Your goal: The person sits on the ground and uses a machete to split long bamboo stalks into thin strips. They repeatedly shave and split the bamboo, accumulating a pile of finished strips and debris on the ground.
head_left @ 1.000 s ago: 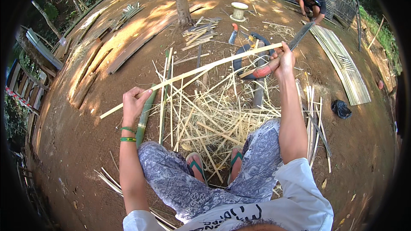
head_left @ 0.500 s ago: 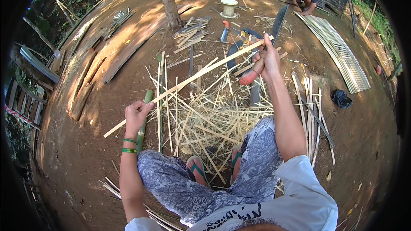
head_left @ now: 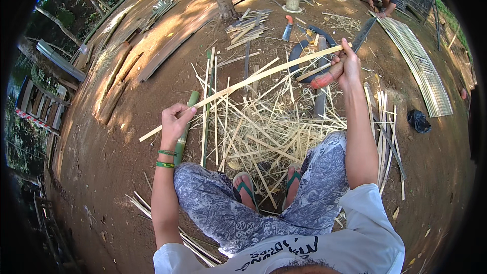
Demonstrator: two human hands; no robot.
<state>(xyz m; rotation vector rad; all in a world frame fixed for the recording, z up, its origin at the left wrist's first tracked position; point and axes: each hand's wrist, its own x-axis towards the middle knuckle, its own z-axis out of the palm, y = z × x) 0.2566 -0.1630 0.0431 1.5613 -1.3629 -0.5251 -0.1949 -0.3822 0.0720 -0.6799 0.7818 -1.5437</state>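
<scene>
Left hand [head_left: 173,122]: closed on bamboo strip [head_left: 243,83], near end. Right hand [head_left: 346,66]: gripping knife [head_left: 350,53], red handle, against strip's far end. Shavings [head_left: 264,127] between hands.

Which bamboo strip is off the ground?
The long pale strip held between left hand and right hand; all other strips lie on the dirt.

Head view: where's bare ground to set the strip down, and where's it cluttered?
Free: dirt left of the left hand, between the green bamboo pole and the logs; also dirt right of the right hand, between the loose slats and the woven mat. Crowded: the shavings pile ahead of the feet.
</scene>
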